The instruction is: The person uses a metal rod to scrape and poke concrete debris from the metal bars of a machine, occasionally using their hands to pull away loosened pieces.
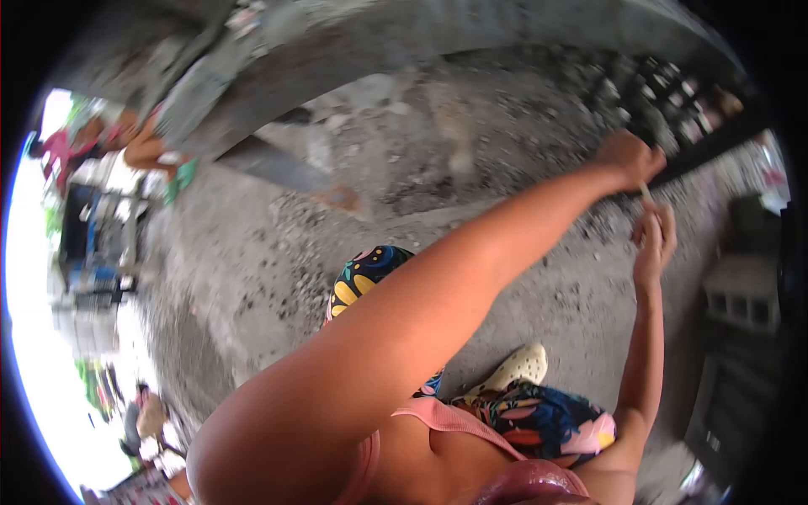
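My left hand (627, 160) reaches across to the upper right, fingers curled closed at the upper end of a thin pale stick (645, 193). Below it, my right hand (655, 238) pinches the stick's lower end, so the stick spans the short gap between both hands. Just beyond my left hand runs a dark bar (711, 148). Behind that bar is a dark lattice (661, 97) with light gaps, blurred. What the stick is made of cannot be made out.
Grey gravelly ground (252, 252) spreads below, with a flat board (278, 166) on it. A thick grey beam (337, 76) crosses the top. Hollow concrete blocks (745, 295) stand at right. A person in pink (71, 151) sits far left; another person (145, 418) is lower left.
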The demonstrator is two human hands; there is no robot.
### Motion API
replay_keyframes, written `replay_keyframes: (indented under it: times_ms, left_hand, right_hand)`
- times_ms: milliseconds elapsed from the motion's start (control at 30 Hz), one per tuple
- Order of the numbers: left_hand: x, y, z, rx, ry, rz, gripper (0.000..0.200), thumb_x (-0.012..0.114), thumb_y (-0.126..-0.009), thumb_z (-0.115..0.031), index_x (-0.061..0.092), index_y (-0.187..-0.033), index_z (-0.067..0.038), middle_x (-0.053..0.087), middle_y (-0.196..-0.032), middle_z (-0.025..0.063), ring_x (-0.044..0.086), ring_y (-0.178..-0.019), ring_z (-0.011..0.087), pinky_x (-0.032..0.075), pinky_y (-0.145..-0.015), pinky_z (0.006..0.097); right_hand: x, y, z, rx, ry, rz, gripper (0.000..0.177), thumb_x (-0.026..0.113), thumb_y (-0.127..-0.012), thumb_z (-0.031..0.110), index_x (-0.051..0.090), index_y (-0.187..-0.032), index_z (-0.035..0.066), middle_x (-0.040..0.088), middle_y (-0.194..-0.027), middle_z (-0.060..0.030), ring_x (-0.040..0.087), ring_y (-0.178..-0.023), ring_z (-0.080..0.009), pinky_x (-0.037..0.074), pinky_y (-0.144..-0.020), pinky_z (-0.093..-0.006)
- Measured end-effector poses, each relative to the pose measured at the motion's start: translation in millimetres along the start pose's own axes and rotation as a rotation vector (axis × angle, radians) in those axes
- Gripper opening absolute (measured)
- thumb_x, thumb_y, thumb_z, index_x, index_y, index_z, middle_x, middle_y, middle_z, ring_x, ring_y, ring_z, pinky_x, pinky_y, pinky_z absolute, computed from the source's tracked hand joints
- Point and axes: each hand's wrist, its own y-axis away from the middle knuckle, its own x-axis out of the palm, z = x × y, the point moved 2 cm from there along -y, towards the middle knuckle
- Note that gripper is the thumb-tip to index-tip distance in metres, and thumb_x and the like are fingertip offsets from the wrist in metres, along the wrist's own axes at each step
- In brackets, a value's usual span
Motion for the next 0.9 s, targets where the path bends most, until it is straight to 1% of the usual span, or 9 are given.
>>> replay_keyframes:
  times_ms: [100, 200, 333, 500, 600, 667, 767, 867, 900]
  left_hand:
    - [-5, 1, -7, -0.009, -0.095, 0.054, 0.033, 0.04, -0.085, -0.027, 0.063, -0.075, -0.005, 0.063, -0.065, 0.0179, 0.063, -0.065, 0.0356, 0.047, -0.07, 0.0443]
    - [8, 3, -1, 0.176, -0.118, -0.097, 0.034, 0.039, -0.087, -0.024, 0.061, -0.068, -0.005, 0.058, -0.055, 0.0172, 0.059, -0.058, 0.0387, 0.048, -0.062, 0.0477]
    - [4, 1, -3, 0.084, -0.049, -0.049, 0.028, 0.041, -0.087, -0.022, 0.062, -0.079, -0.006, 0.059, -0.056, 0.0163, 0.057, -0.056, 0.0381, 0.047, -0.065, 0.0471]
    - [5, 1, -5, 0.081, -0.032, -0.027, 0.051, 0.033, -0.091, -0.028, 0.059, -0.055, -0.002, 0.059, -0.057, 0.0175, 0.058, -0.061, 0.0358, 0.045, -0.072, 0.0413]
    - [-3, -4, -10, 0.053, -0.004, -0.02, 0.053, 0.033, -0.091, -0.028, 0.061, -0.054, -0.003, 0.059, -0.057, 0.0184, 0.06, -0.062, 0.0352, 0.045, -0.076, 0.0405]
    - [-13, 1, -11, -0.007, 0.031, 0.142, 0.047, 0.04, -0.087, -0.034, 0.066, -0.059, -0.006, 0.063, -0.065, 0.0169, 0.063, -0.065, 0.0323, 0.046, -0.077, 0.0399]
    - [26, -4, 11, 0.138, -0.109, 0.212, 0.034, 0.055, -0.075, -0.041, 0.07, -0.072, -0.011, 0.068, -0.075, 0.0082, 0.066, -0.072, 0.0254, 0.047, -0.074, 0.0407]
    - [61, -7, 26, 0.079, -0.012, 0.017, 0.033, 0.054, -0.073, -0.04, 0.068, -0.069, -0.011, 0.066, -0.072, 0.0121, 0.063, -0.073, 0.0295, 0.044, -0.069, 0.0442]
    - [46, -8, 18, 0.042, -0.112, -0.033, 0.033, 0.053, -0.073, -0.039, 0.068, -0.066, -0.01, 0.064, -0.068, 0.0124, 0.061, -0.068, 0.0305, 0.043, -0.067, 0.0455]
  right_hand:
    - [-7, 1, 21, 0.217, 0.096, 0.053, 0.024, 0.046, -0.093, 0.017, 0.06, -0.104, 0.001, 0.041, -0.072, 0.0012, 0.037, -0.059, -0.006, 0.034, -0.053, -0.0219]
    - [-33, -16, 58, 0.127, 0.402, 0.075, 0.037, 0.047, -0.093, 0.032, 0.063, -0.111, 0.004, 0.042, -0.087, 0.0001, 0.04, -0.079, -0.01, 0.034, -0.072, -0.0246]
    - [-49, -59, 120, 0.23, 0.571, -0.046, 0.038, 0.054, -0.089, 0.036, 0.063, -0.109, 0.004, 0.053, -0.077, 0.0019, 0.044, -0.062, -0.0057, 0.039, -0.056, -0.0236]
    - [-6, -101, 114, 0.243, 1.605, 0.894, 0.034, 0.048, -0.086, 0.027, 0.064, -0.088, -0.003, 0.06, -0.068, -0.0204, 0.062, -0.067, -0.0335, 0.048, -0.065, -0.0423]
    - [38, -101, 109, 0.58, 1.643, 0.937, 0.033, 0.055, -0.076, 0.018, 0.062, -0.103, 0.001, 0.064, -0.079, -0.0181, 0.065, -0.072, -0.0318, 0.05, -0.063, -0.0393]
    - [54, -100, 89, 0.732, 1.718, 1.025, 0.041, 0.059, -0.071, 0.018, 0.062, -0.108, 0.003, 0.065, -0.1, -0.0186, 0.063, -0.095, -0.0311, 0.051, -0.075, -0.0376]
    - [74, -101, 89, 0.431, 1.856, 1.194, 0.043, 0.059, -0.076, 0.016, 0.056, -0.12, 0.014, 0.051, -0.129, -0.0073, 0.043, -0.125, -0.0208, 0.032, -0.105, -0.0433]
    - [59, -104, 72, 0.264, 1.709, 1.133, 0.076, 0.058, -0.074, 0.004, 0.024, -0.14, 0.022, 0.047, -0.134, -0.0017, 0.045, -0.123, -0.0284, 0.037, -0.102, -0.0433]
    - [34, -108, 38, 0.224, 1.678, 1.097, 0.072, 0.059, -0.071, 0.006, 0.032, -0.137, 0.018, 0.049, -0.131, -0.0093, 0.045, -0.122, -0.0343, 0.039, -0.1, -0.043]
